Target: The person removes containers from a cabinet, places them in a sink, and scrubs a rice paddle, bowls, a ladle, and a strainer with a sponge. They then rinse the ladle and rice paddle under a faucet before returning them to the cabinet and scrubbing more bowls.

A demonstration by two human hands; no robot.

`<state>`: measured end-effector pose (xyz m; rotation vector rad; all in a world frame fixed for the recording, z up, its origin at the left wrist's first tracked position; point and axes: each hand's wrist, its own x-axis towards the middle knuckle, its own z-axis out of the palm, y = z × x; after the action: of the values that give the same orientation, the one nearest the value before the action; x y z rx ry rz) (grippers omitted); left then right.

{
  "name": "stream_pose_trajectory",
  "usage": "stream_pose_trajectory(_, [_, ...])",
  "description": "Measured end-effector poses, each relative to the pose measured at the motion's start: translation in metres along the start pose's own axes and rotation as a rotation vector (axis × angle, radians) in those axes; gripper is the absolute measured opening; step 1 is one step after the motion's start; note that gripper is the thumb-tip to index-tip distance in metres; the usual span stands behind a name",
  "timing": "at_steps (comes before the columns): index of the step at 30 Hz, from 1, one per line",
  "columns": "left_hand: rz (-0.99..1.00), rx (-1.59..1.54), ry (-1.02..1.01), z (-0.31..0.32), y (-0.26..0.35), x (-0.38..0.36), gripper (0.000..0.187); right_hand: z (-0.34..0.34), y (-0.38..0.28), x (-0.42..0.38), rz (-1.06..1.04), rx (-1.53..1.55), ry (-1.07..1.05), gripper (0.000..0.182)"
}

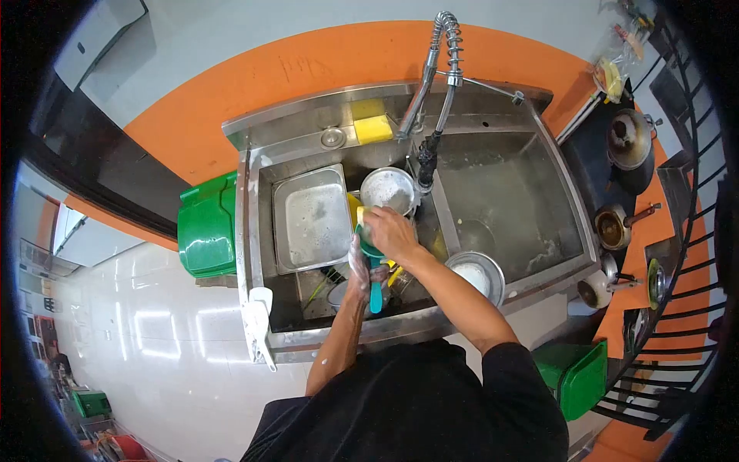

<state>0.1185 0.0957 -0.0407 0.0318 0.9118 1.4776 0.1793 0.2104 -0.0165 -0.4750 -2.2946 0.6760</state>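
Note:
Over the left basin of a steel double sink (254, 215), my left hand (359, 266) grips a teal-handled utensil (375, 291) whose handle points down toward me. My right hand (390, 233) is pressed on the utensil's head, closed around a yellow sponge (360, 213) that shows at its far edge. Suds cover my left hand. A soapy steel bowl (387, 189) sits just beyond my hands, under the spray faucet (428, 150).
A soapy rectangular steel tray (312, 217) lies in the left basin. A steel bowl (479, 274) rests on the sink's near right edge. Yellow sponges (372, 122) sit on the back ledge. Green bins (206, 225) flank the sink; pots (628, 138) stand on the right counter.

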Motion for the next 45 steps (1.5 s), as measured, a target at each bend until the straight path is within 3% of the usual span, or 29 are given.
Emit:
stream_pose_trajectory(2, [0.051,0.024,0.013,0.000,0.002,0.001,0.065,-0.008,-0.009,0.006,0.069,-0.411,-0.206,0.010])
stream_pose_trajectory(3, [0.087,0.052,0.027,0.002,0.000,-0.002,0.065,-0.023,-0.016,0.016,0.213,-0.469,-0.561,0.011])
stream_pose_trajectory(4, [0.089,0.057,0.024,0.000,0.000,-0.001,0.065,-0.028,-0.008,0.019,0.213,-0.469,-0.556,0.011])
stream_pose_trajectory(6, [0.100,-0.045,0.057,-0.006,-0.004,0.001,0.065,-0.030,0.016,0.012,0.197,0.432,-0.735,0.012])
stream_pose_trajectory(7, [0.095,-0.106,0.047,-0.003,0.000,0.000,0.064,-0.016,0.028,0.003,0.256,0.645,-0.669,0.011])
stream_pose_trajectory(8, [0.094,-0.107,0.045,-0.002,0.001,0.000,0.064,-0.014,0.025,0.000,0.258,0.643,-0.669,0.011])
stream_pose_trajectory(10, [0.087,-0.001,0.020,0.002,0.002,-0.001,0.062,-0.012,0.014,-0.003,0.065,0.348,-0.235,0.018])
stream_pose_trajectory(11, [0.025,-0.012,-0.002,0.003,0.004,-0.004,0.051,-0.013,0.008,-0.002,-0.012,0.157,-0.098,0.021])
stream_pose_trajectory(12, [0.030,-0.015,-0.001,0.005,0.005,-0.004,0.051,-0.016,0.004,-0.002,-0.017,0.158,-0.101,0.021])
stream_pose_trajectory(14, [0.256,0.079,0.021,0.004,0.007,-0.005,0.039,-0.019,-0.002,-0.005,0.012,-0.370,0.041,0.018])
stream_pose_trajectory(15, [0.272,0.044,0.052,-0.002,0.006,-0.002,0.034,-0.022,-0.001,-0.008,0.084,-0.436,-0.163,0.018])
stream_pose_trajectory(16, [0.277,0.043,0.050,-0.004,0.006,-0.002,0.034,-0.021,0.004,-0.008,0.079,-0.438,-0.162,0.018])
stream_pose_trajectory(18, [0.375,-0.007,0.039,-0.009,0.004,-0.002,0.034,-0.019,0.012,-0.008,0.115,-0.033,-0.541,0.019])
stream_pose_trajectory(20, [0.311,-0.035,0.077,-0.005,0.005,-0.006,0.035,-0.024,0.001,-0.007,0.084,0.143,-0.476,0.022])
stream_pose_trajectory(22, [0.177,-0.111,0.042,-0.005,-0.002,-0.006,0.040,-0.018,-0.012,-0.010,0.263,0.495,-0.341,0.019])
stream_pose_trajectory(24, [0.207,-0.089,-0.035,-0.003,-0.002,-0.004,0.044,-0.020,-0.016,-0.004,0.223,0.327,-0.317,0.021])
stream_pose_trajectory(26, [0.200,-0.085,-0.027,0.002,0.000,-0.008,0.043,-0.020,-0.026,-0.011,-0.169,-0.213,0.113,0.022])
stream_pose_trajectory(30, [0.268,-0.074,0.061,0.000,-0.010,0.004,0.037,-0.013,-0.029,-0.026,-0.031,-0.092,-0.043,0.025])
stream_pose_trajectory(32, [0.275,-0.068,-0.004,-0.001,-0.010,0.001,0.028,-0.004,-0.022,-0.027,0.015,-0.014,0.040,0.030])
stream_pose_trajectory(34, [0.386,0.003,0.166,0.004,-0.008,0.005,0.022,-0.004,-0.015,-0.024,0.270,0.325,0.404,0.032])
stream_pose_trajectory(36, [0.396,-0.047,0.176,-0.005,-0.007,0.010,0.022,-0.030,-0.003,-0.011,0.579,0.618,0.587,0.025])
stream_pose_trajectory(39, [0.459,0.301,0.246,-0.005,-0.007,0.007,0.020,-0.030,-0.003,0.013,0.444,0.700,0.688,0.020])
stream_pose_trajectory(40, [0.458,0.302,0.245,-0.009,-0.011,0.013,0.020,-0.037,-0.040,0.021,0.437,0.456,0.419,0.023])
stream_pose_trajectory(42, [0.504,-0.152,0.107,-0.012,-0.020,0.030,0.034,-0.033,-0.054,0.021,-0.286,-0.413,0.196,0.030])
stream_pose_trajectory(43, [0.578,0.465,0.207,-0.011,-0.012,0.020,0.047,-0.029,-0.051,0.015,-0.288,-0.420,0.200,0.030])
stream_pose_trajectory(44, [0.585,0.460,0.201,-0.003,-0.012,0.011,0.047,-0.023,-0.043,0.009,-0.250,-0.419,0.054,0.031])
stream_pose_trajectory(45, [0.711,0.530,0.209,0.005,-0.015,0.001,0.040,-0.018,-0.034,0.004,-0.212,-0.414,-0.099,0.033])
